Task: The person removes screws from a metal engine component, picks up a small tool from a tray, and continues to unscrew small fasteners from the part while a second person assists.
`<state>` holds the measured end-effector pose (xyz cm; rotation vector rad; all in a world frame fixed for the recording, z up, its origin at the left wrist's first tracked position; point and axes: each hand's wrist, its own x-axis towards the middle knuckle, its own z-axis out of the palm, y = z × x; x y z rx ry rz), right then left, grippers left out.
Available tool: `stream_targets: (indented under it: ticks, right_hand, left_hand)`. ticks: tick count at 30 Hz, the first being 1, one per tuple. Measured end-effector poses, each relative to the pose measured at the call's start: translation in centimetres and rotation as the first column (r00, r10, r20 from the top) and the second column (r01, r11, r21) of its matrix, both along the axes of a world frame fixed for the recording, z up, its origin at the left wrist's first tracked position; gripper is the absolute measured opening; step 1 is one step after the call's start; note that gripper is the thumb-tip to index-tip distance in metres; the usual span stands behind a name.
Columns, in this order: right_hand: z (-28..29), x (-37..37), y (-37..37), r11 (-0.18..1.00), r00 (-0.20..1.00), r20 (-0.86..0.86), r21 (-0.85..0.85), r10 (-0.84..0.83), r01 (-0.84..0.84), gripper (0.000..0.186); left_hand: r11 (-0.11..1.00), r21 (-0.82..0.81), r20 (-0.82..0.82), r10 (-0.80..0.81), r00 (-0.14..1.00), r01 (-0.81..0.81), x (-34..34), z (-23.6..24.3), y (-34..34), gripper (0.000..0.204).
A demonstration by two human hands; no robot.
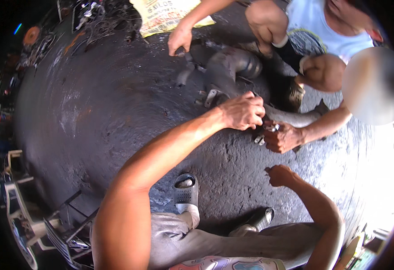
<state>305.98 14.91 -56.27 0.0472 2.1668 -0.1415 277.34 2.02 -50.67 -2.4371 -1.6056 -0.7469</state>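
Observation:
My left hand [244,111] reaches forward with its fingers curled closed; what they grip is hidden beneath them. It is over the flanged end of a dark, bent metal pipe [221,72] on the floor. Beside it, a co-worker's hand [284,137] grips a small shiny metal piece [272,128]. My right hand [280,175] is nearer to me, above the floor, its fingers bent in; something small and dark may be at the fingertips. The co-worker's other hand [180,40] holds a dark tool, blurred at its lower end.
A person in a light sleeveless shirt [331,27] squats opposite. A second metal pipe [291,117] lies at the right. A yellow and white sack [165,15] and tangled scrap [111,27] are at the back. A metal rack [69,234] stands at the left by my feet.

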Motion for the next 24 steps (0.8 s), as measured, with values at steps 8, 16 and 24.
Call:
stream_targets:
  ticks: [8,16,24]
  right_hand:
    - [-2.4,0.6,1.3,0.999,0.996,-0.091,-0.03,0.026,-0.028,0.04]
    - [-5.4,1.4,2.6,0.995,0.993,-0.067,-0.008,0.094,-0.095,0.056]
    - [-2.8,-0.8,0.6,0.995,0.995,0.004,-0.003,0.101,-0.101,0.049]
  left_hand:
    - [0.988,-0.14,-0.375,0.006,0.927,-0.063,1.0,2.6,2.2,0.021]
    - [0.99,-0.118,-0.45,0.017,0.893,-0.078,1.8,2.3,3.0,0.021]
    - [0.969,-0.212,-0.478,0.013,0.878,-0.13,2.4,1.7,2.7,0.023]
